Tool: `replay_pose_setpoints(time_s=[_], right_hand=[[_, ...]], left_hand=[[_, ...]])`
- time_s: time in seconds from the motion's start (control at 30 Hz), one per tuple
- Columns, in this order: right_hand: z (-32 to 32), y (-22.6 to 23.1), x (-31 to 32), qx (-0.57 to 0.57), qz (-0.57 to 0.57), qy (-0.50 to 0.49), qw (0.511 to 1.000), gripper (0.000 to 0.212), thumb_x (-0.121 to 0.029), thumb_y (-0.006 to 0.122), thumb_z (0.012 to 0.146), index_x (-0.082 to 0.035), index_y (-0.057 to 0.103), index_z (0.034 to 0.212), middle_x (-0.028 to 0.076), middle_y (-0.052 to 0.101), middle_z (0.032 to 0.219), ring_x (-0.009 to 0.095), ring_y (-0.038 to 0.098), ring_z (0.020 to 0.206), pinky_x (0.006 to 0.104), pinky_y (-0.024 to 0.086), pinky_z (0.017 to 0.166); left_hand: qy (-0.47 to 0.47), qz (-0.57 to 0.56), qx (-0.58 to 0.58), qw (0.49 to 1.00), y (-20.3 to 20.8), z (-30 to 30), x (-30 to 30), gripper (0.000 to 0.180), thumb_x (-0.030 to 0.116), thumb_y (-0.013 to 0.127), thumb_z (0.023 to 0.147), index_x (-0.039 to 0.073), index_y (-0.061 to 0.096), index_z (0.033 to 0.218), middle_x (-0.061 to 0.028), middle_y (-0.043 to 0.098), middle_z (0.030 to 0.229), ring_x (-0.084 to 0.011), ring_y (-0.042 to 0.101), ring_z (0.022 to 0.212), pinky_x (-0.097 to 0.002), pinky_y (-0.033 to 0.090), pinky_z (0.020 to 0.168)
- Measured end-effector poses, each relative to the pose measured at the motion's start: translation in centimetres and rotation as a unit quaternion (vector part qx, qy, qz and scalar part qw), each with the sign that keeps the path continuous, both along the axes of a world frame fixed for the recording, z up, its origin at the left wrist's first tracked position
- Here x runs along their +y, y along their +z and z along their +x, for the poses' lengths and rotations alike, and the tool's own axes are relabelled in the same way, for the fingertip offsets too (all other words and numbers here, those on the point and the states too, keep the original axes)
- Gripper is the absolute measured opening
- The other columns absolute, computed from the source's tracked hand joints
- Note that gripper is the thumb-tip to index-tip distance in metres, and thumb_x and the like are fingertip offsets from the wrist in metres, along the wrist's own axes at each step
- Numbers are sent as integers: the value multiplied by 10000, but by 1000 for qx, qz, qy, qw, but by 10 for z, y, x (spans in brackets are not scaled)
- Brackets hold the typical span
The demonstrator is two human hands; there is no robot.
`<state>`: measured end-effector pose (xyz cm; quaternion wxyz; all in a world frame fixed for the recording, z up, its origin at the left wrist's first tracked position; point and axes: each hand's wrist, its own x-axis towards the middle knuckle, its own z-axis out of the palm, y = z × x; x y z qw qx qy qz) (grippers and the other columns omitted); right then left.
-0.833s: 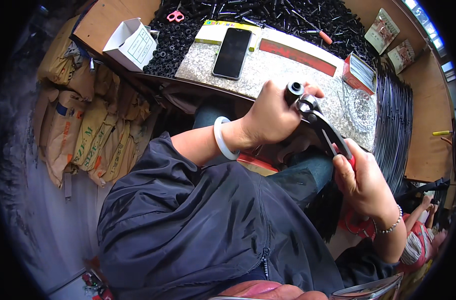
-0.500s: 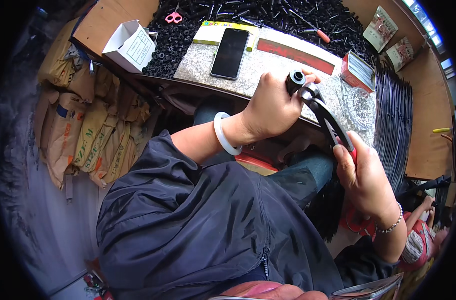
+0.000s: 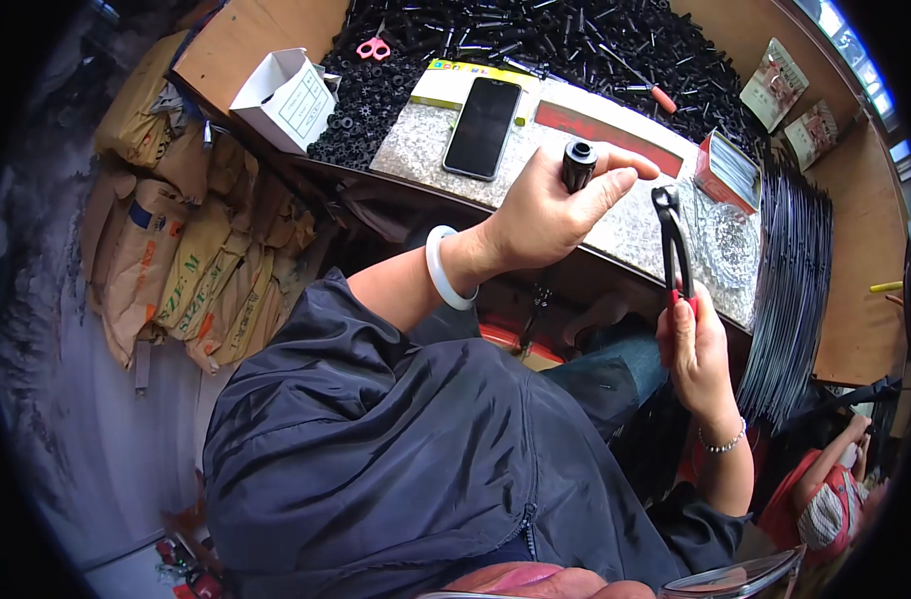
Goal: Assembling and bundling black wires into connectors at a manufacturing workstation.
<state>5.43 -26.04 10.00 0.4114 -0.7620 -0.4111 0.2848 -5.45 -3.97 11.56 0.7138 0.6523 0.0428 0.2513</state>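
Note:
My left hand (image 3: pixel 545 215) has a short black tubular part (image 3: pixel 578 168) in its grip. The part stands upright, its ringed, hollow end up, while the thumb and a finger stretch out to the right past it. Closed round the red handles of a pair of pincers (image 3: pixel 672 245) is my right hand (image 3: pixel 697 349). The pincers' dark jaws point up over the bench, apart from the black part. Below my left hand, in the gap over my lap, a small dark object (image 3: pixel 538 307) shows, too blurred to name.
Black parts (image 3: pixel 535 40) lie heaped across the back of the bench. A phone (image 3: pixel 483 128), a white carton (image 3: pixel 288 103), pink scissors (image 3: pixel 373 47), a red-handled screwdriver (image 3: pixel 661 98) and a box of thin rods (image 3: pixel 730 172) surround the work area. Long black rods (image 3: pixel 795 290) stand at right; another person (image 3: pixel 825 489) sits beyond.
The pincers have come off the black part, and my right hand has drawn them right. My left thumb and finger have stretched out. A small dark object now shows below my left hand.

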Motion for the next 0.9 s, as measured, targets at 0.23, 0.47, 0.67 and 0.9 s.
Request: replay_pose_setpoints(time_s=[0.23, 0.47, 0.67, 0.9], right_hand=[[-27, 44, 11, -75, 42, 65, 994, 317, -217, 417, 986, 12, 459, 1202, 11, 528, 639, 79, 457, 479, 216, 365, 460], [-31, 52, 10, -105, 41, 91, 989, 296, -199, 431, 980, 11, 460, 1186, 21, 522, 609, 95, 478, 464, 233, 384, 451], [-39, 66, 12, -91, 17, 77, 993, 229, -169, 438, 975, 14, 468, 1109, 37, 488, 588, 115, 453, 472, 259, 359, 462], [-40, 83, 19, -167, -65, 56, 982, 153, -99, 489, 938, 2, 447, 1047, 195, 542, 638, 394, 558, 595, 420, 427, 530]], left_hand=[[106, 60, 1, 993, 1, 3, -10, 189, 106, 523, 932, -16, 655, 990, -40, 650, 742, -51, 552, 710, -227, 448, 639], [119, 93, -26, 988, -2, 8, -14, 240, 172, 518, 951, -9, 659, 1023, 97, 429, 616, 4, 362, 579, -200, 267, 497], [155, 138, -46, 977, -7, 10, -17, 232, 157, 520, 944, -17, 672, 948, 77, 459, 606, -10, 391, 578, -212, 291, 499], [157, 119, -50, 979, -11, 17, -16, 226, 148, 521, 941, -15, 676, 917, 61, 488, 608, -16, 420, 586, -215, 304, 497]])
